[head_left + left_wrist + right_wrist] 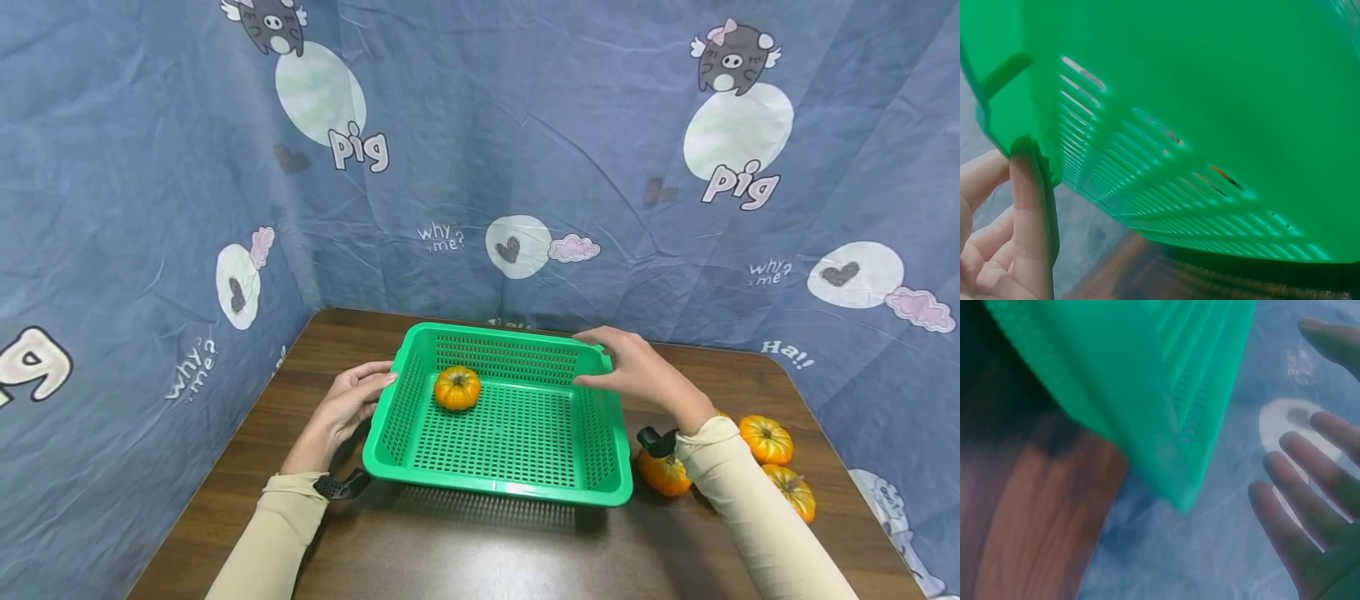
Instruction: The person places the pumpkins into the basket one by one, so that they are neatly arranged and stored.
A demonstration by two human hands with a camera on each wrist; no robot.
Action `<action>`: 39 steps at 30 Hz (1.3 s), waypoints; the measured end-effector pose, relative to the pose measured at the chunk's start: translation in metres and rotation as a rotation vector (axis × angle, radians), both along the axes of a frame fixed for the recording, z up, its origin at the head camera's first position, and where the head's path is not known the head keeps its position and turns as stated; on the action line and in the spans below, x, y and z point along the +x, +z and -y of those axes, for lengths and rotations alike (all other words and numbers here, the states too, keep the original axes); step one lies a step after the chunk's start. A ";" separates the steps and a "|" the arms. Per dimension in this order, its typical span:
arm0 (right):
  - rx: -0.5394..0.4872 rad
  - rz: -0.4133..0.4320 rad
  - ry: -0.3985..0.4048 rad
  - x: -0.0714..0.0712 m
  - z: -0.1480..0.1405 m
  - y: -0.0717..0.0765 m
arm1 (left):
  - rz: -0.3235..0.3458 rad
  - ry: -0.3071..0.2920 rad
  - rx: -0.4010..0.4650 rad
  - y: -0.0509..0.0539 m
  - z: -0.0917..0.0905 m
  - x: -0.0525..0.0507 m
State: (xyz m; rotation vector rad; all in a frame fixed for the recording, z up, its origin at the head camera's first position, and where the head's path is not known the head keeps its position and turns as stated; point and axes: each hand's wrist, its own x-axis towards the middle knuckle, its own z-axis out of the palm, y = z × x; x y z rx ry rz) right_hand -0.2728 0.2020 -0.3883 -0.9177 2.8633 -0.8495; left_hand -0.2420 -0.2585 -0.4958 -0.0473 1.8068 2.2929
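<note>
A green plastic basket with slotted walls appears raised off the table, a dark shadow beneath its near side. Inside, toward the far left, sits one small orange pumpkin. My left hand grips the basket's left rim; in the left wrist view its fingers bend at the rim's edge. Beside the far right corner is my right hand, thumb and fingers apart. The right wrist view shows those fingers spread, with a gap between them and the basket.
Several small pumpkins lie on the right of the brown wooden table, among them one pumpkin beyond the right sleeve and another pumpkin under the right wrist. A blue printed cloth hangs behind and at both sides.
</note>
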 end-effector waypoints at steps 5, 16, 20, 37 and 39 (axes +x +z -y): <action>0.003 -0.018 -0.044 0.007 -0.022 -0.001 | 0.006 0.000 0.010 0.000 0.001 0.000; 0.083 -0.037 -0.144 0.023 -0.068 -0.017 | 0.001 0.000 0.007 -0.001 0.001 -0.001; 0.090 -0.077 -0.152 0.027 -0.081 -0.024 | 0.000 0.001 -0.004 -0.001 0.001 -0.001; 0.130 -0.015 -0.269 0.040 -0.135 -0.049 | 0.019 -0.016 0.041 0.009 -0.002 0.003; 0.138 -0.009 -0.277 0.040 -0.140 -0.052 | 0.019 -0.011 0.040 0.006 -0.001 0.002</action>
